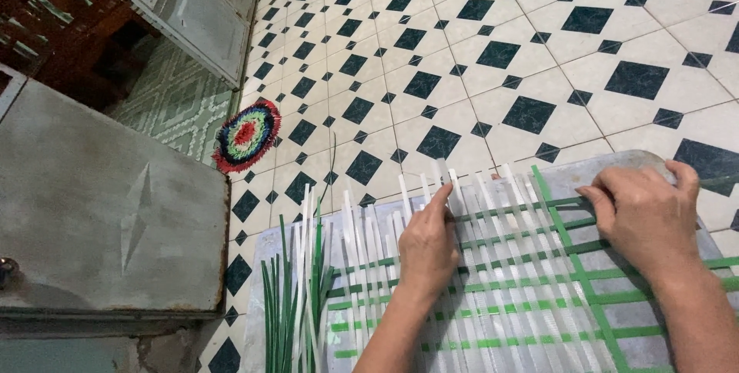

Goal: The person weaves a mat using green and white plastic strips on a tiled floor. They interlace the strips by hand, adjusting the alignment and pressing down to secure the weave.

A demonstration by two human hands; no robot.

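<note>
A flat lattice of translucent white plastic strips crossed by green plastic strips (508, 265) lies on a grey metal sheet (616, 169) spread over the floor, filling the lower middle and right of the view. The left hand (427, 246) rests palm down on the weave near its middle, fingers pressed together onto the upright white strips at their upper ends; it presses rather than grips, with nothing closed inside it. The right hand (643, 215) sits at the upper right edge of the lattice, its fingers curled and pinching the end of a green crosswise strip where it meets a long green strip running slantwise down the mat. Just left of the woven part, a loose bundle of unwoven white and dark green strips (296, 304) fans out along the sheet's edge. The floor is white tile with dark green diamond insets (500, 53). A small round multicoloured fringed mat (246, 134) lies well apart to the upper left, beside a grey metal door panel (108, 204).
</note>
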